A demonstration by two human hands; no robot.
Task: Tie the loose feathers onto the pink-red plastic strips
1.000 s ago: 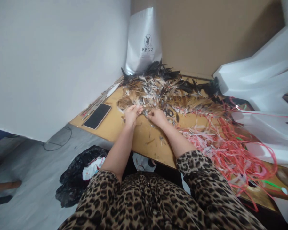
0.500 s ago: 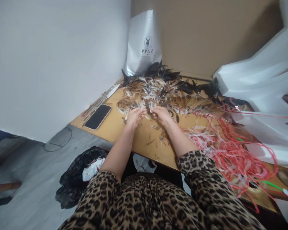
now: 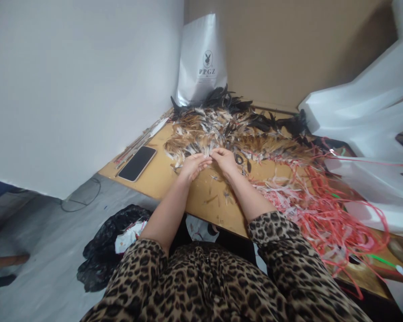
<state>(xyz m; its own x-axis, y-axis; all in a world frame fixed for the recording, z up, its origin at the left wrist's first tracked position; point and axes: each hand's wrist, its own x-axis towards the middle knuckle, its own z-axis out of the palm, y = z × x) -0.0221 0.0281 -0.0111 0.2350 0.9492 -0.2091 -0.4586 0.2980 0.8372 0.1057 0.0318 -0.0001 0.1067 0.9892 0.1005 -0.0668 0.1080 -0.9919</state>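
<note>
My sleeves [image 3: 274, 230] are tan with dark leopard spots. I see feathers [image 3: 218, 123] in brown, cream and black, a yellow-brown table [image 3: 168, 179], pink-red and white strips [image 3: 325, 214], and a silvery-white bag [image 3: 195, 53] with dark print.

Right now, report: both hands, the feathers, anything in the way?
Left hand, right hand: close together, grip unclear. Feathers: spread over table, just beyond both hands. Black ring handle beside right hand, possibly in the way.
</note>
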